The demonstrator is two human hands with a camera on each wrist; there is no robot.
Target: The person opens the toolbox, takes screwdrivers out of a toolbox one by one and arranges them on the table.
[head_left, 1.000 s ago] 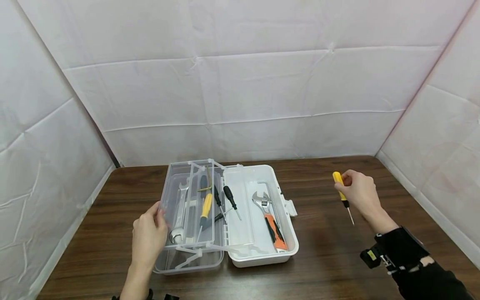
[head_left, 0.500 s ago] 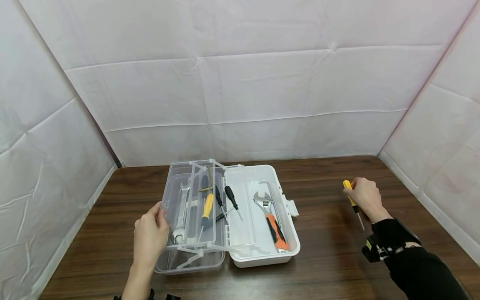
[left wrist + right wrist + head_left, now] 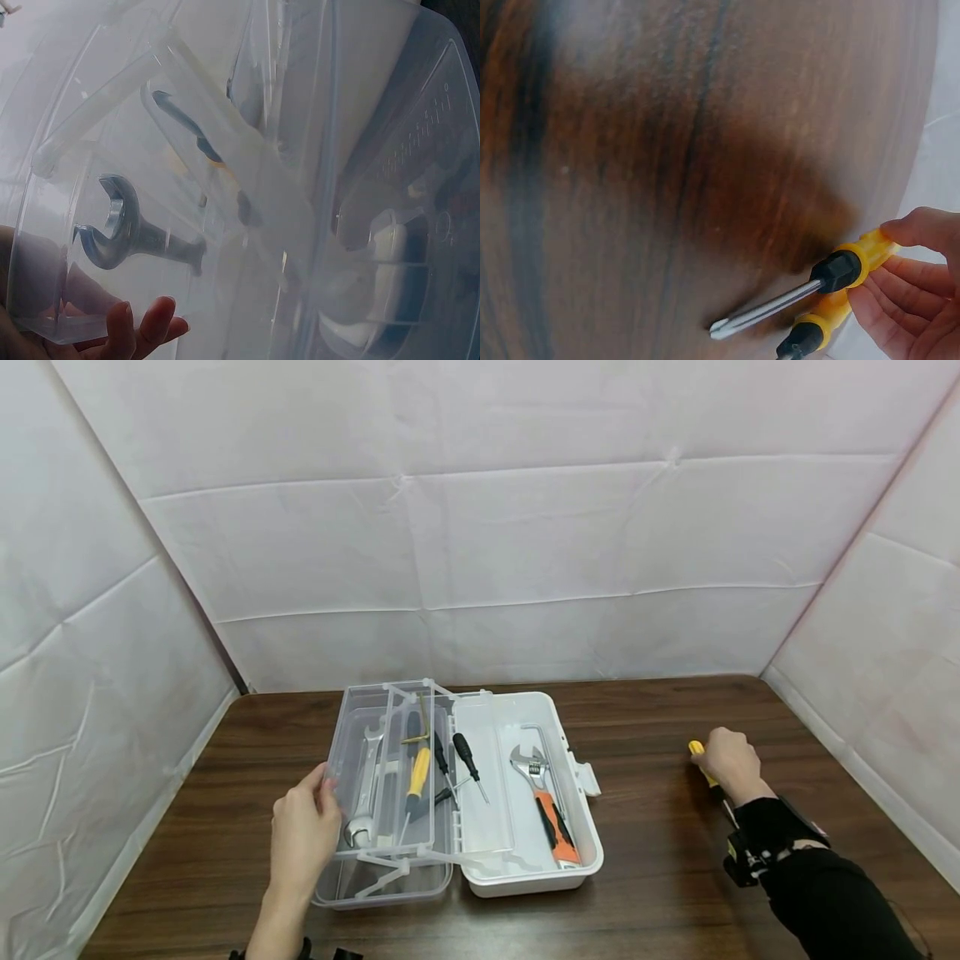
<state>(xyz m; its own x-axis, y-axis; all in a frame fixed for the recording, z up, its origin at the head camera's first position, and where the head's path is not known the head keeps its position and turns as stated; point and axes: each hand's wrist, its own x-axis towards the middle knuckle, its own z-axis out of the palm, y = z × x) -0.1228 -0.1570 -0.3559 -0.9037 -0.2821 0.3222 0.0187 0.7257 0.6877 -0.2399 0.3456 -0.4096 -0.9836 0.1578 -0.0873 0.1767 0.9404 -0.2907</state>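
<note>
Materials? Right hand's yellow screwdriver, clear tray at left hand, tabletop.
Yellow screwdriver: shiny silvery shank, probably steel; smooth, glossy handle, likely plastic.
Clear tray: probably plastic, glossy; the wrench shows through.
Tabletop: brown, grained, faintly reflective; wood or laminate, look leaves it open.

We count one left hand [image 3: 302, 833], one right hand [image 3: 733, 762], one toolbox [image 3: 527, 831], one open-ended wrench [image 3: 367, 785], one adjustable wrench [image 3: 553, 828], one brass hex key [image 3: 416, 739], one silver hex key [image 3: 550, 766], at least three black-handled screwdrivers [image 3: 462, 750] and three yellow-handled screwdrivers [image 3: 838, 271].
</note>
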